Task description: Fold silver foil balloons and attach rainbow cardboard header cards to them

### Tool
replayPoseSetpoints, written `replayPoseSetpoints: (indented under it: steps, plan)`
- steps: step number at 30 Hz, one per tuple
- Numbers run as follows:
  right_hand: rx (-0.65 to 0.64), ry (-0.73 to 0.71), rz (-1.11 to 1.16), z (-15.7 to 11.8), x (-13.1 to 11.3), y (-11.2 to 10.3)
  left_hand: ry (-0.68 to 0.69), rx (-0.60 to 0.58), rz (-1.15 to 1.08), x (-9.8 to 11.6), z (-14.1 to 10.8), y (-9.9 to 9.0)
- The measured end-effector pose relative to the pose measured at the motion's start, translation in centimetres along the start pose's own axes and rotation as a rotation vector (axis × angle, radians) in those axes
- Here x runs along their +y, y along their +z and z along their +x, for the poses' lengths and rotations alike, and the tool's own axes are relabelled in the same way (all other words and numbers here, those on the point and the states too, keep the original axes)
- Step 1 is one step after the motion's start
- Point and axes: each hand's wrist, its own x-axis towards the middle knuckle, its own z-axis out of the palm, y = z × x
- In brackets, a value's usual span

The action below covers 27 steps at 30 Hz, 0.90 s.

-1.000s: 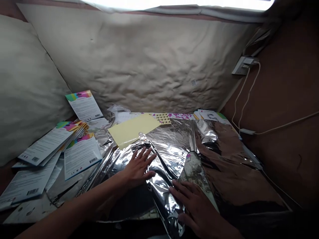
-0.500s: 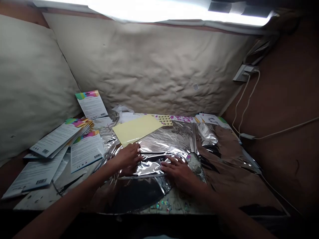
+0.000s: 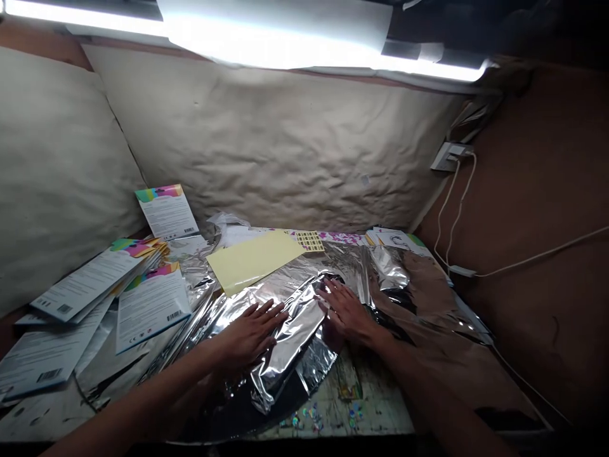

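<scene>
A crumpled sheet of silver foil (image 3: 290, 336) lies across the work surface, with a raised fold running through its middle. My left hand (image 3: 250, 335) rests flat on the foil left of the fold, fingers spread. My right hand (image 3: 345, 314) presses on the far end of the fold, fingers spread too. Neither hand grips anything. A pale yellow sheet (image 3: 254, 260) lies just beyond my left fingertips, its near edge under or against the foil. Behind it sits a small yellow sticker sheet (image 3: 309, 241).
Several printed cards with colourful headers (image 3: 152, 308) lie in piles at left, against a cushion (image 3: 61, 178). A cloth wall (image 3: 266, 146) stands behind. A wall socket (image 3: 450, 157) with white cables is at right. Glitter specks mark the mat (image 3: 328, 412) at the front.
The foil is folded up into a longer ridge, and its near part has shifted. My right hand has moved to the far side, and my left hand has moved slightly left. The view has tilted upward.
</scene>
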Motion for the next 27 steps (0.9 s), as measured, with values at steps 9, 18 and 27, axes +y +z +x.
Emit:
replayPoseSetpoints:
  steps: [9,18,27]
  plan:
    - [0.045,0.077,0.047,1.5,-1.0,0.4,-0.171,0.041,0.124,3.7,-0.2,0.5]
    - [-0.239,-0.38,0.184,-10.7,-6.0,0.1,-0.225,0.206,0.18,8.6,-1.7,1.7]
    - [-0.044,-0.363,0.245,-11.9,-6.8,0.8,0.249,-0.029,-0.116,6.8,-4.5,-0.7]
